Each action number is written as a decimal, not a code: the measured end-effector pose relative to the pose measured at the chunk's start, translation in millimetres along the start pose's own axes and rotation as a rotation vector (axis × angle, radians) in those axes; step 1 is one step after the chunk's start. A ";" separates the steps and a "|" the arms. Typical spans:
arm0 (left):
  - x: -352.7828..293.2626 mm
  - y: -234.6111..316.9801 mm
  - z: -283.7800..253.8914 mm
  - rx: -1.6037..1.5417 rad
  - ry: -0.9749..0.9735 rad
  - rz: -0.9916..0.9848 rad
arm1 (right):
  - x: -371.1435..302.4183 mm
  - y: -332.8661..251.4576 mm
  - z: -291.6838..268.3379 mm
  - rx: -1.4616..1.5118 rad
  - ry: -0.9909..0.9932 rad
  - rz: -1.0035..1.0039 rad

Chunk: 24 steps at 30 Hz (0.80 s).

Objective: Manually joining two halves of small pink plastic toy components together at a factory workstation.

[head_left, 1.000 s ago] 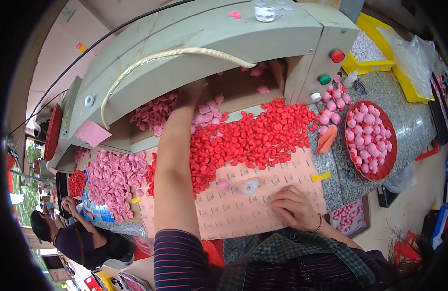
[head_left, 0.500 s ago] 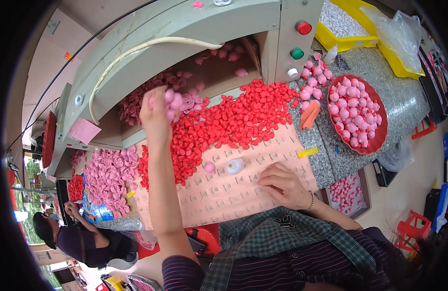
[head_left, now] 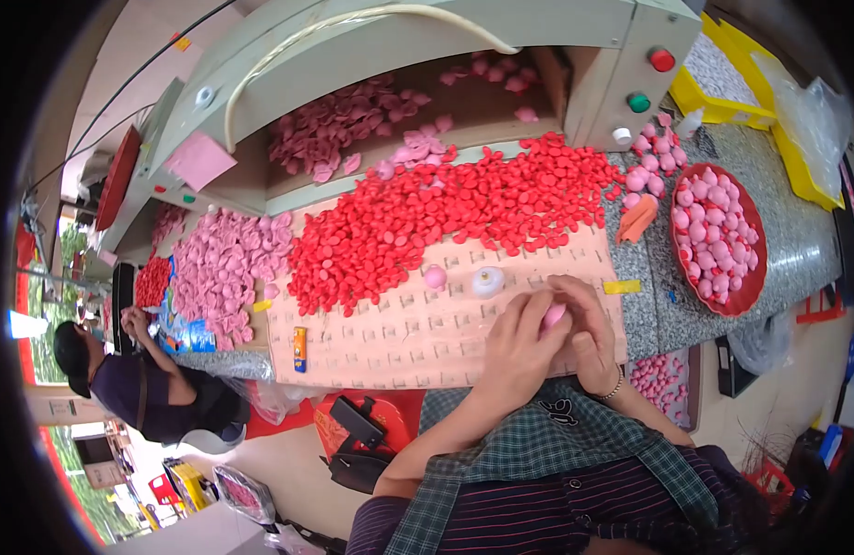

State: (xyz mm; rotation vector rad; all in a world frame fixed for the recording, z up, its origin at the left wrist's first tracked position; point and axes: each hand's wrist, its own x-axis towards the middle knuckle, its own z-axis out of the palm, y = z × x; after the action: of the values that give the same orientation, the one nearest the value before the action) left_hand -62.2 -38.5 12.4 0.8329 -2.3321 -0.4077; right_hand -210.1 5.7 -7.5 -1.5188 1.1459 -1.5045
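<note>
My left hand [head_left: 519, 344] is closed on a small soft pink piece [head_left: 554, 317], whose top shows between the fingertips. Beside it, my right hand [head_left: 591, 335] curves toward the same piece with its fingers apart from its thumb; whether it touches the piece is partly hidden. Both hands are over the near right part of a peach-coloured mat [head_left: 399, 347] with rows of small marks. Just beyond them stand a small whitish bottle [head_left: 487, 282] and a round pink piece [head_left: 435, 277]. A wide heap of red oval pieces [head_left: 445, 208] covers the mat's far side.
A grey machine [head_left: 334, 55] with an open bay stands behind the heap. Pink petal-like pieces [head_left: 228, 268] pile up at left. On the right are a red bowl [head_left: 758, 277] of pink pieces, an orange cloth [head_left: 637, 219] and yellow trays [head_left: 802, 176]. Another person [head_left: 154, 379] works at far left.
My left hand has come back from the far left pile to beside my right hand, with a pink piece in it. Pink pieces now lie atop the red heap. The view has shifted.
</note>
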 end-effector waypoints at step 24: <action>-48.3 -121.1 -119.5 0.362 0.788 -0.491 | 9.7 -27.3 27.5 -0.858 -0.329 -0.021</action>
State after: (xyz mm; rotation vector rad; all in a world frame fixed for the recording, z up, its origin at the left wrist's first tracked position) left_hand 100.2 -107.3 24.6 1.4350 -1.4678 0.1536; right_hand -180.4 3.8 19.3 -2.2227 1.6675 -0.7178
